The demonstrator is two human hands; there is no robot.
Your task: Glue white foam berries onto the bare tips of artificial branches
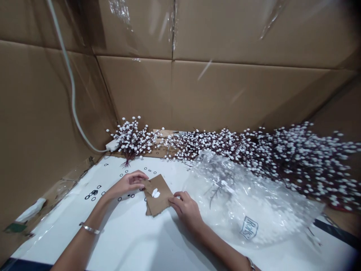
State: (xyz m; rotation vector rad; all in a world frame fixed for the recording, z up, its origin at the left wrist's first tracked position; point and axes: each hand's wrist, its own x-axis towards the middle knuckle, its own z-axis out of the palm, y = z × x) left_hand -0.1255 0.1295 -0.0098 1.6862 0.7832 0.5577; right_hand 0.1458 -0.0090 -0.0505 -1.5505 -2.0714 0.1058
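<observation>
A brown piece of cardboard (161,205) with ragged lower edges lies on the white tabletop, a small white blob (155,193) on its face. It looks like two layers, one partly over the other. My left hand (131,183) has its thumb and fingers closed at the upper left corner of the cardboard. At the right edge, my right hand (186,207) pinches the cardboard between thumb and fingers. Several small black rings (94,192) are scattered on the table left of and behind my left hand.
A clear plastic bag (249,203) of white-berried stems spreads at the right. Stems with white berries (225,143) line the back, and one bunch (131,137) stands apart. Cardboard walls (197,94) enclose the table. A white cable (72,90) hangs at left.
</observation>
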